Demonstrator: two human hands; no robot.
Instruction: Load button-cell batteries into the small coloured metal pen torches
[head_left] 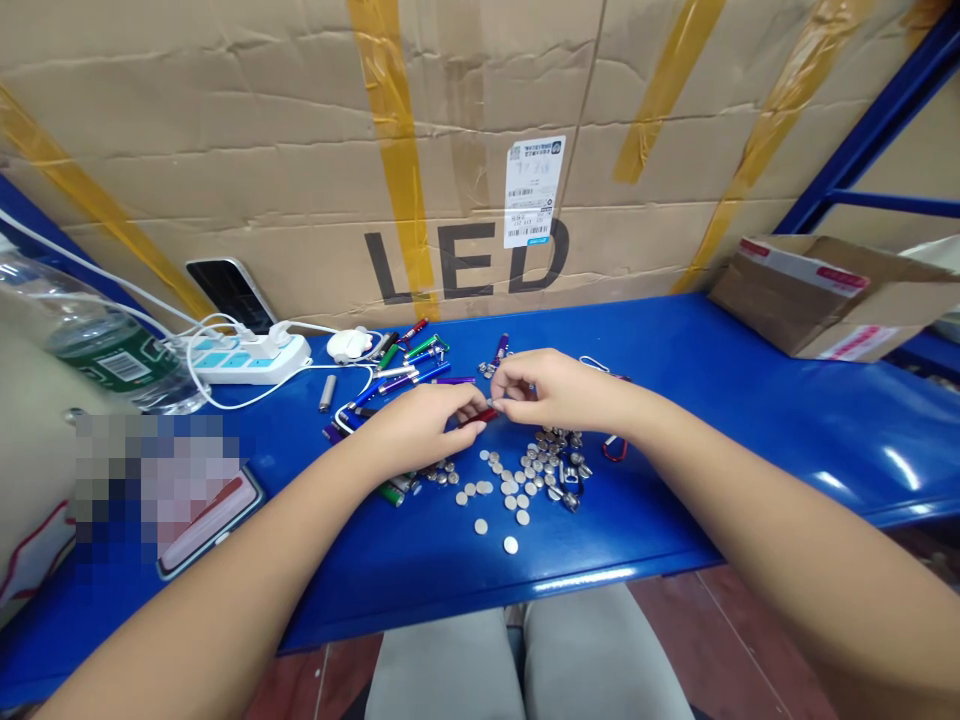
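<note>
My left hand (435, 420) is closed round a small red metal tube (480, 415) that looks like a mini flashlight body. At the tube's right end, the fingertips of my right hand (532, 388) pinch together. A small greyish bit shows between them, too small to name. Loose button cells (517, 485) lie spread on the blue surface below my hands. Beside my left hand is a pile of coloured mini flashlights (427, 372). A purple flashlight (501, 348) with small metal parts at its base sits just beyond my right hand. Small metal clips (571, 485) lie at the cells' right side.
Behind the blue shelf (660, 490) stands a large carton (300, 180). A power strip (251, 360) with white cables, a water bottle (120, 350) and two phones (231, 295) are at left. An open cardboard box (802, 300) stands at right. A red carabiner (615, 447) lies near my right forearm.
</note>
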